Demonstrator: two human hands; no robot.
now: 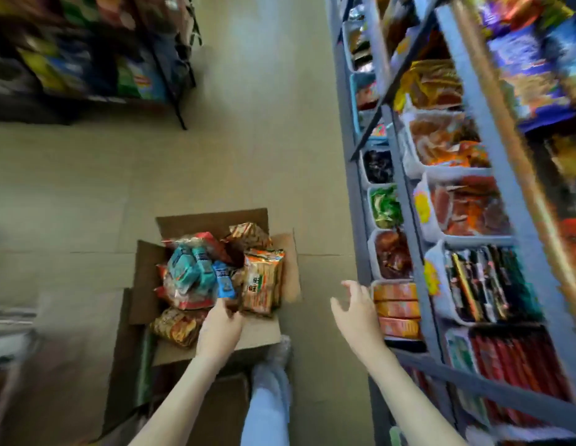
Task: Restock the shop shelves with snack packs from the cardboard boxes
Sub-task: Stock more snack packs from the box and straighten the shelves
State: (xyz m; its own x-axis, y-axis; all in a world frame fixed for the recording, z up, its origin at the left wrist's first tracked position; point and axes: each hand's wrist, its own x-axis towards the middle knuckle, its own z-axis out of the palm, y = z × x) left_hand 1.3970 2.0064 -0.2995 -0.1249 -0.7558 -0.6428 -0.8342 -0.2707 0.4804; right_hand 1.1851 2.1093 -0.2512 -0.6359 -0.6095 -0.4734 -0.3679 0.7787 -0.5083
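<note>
Step in hand: I judge this to be the pick. My left hand [219, 328] is down in the cardboard box [257, 333] and nothing is on its way to the shelf yet.
Left hand: its knuckles face me and its fingertips are buried among the packs, so I cannot tell whether it has closed on one.
Right hand: my right hand [357, 312] hangs in the air with its fingers spread and relaxed, holding nothing.
Snack packs: the blue pack [224, 280] stands just beyond my left fingertips. The clear bag of teal packs [187, 272] is beyond and to the outside. The orange packs [262, 284] are toward my right hand.
Next move: I think it calls for a firm pinch on one pack, a straight lift clear of the heap, then a carry across to the right hand's side.
Shelf: the grey shelf frame [405, 201] rises just past my right fingers. A stack of orange cartons [396, 304] sits nearest them and white bins [437, 220] sit higher up.
Edges: the near flap lies under my left wrist and the far flap stands up beyond the packs, so either could snag a low lift. A slanted frame bar runs beneath my right forearm.
Open room: the bare floor [248, 156] between the two hands gives a free path. My leg [270, 375] stands just inside my left wrist.
</note>
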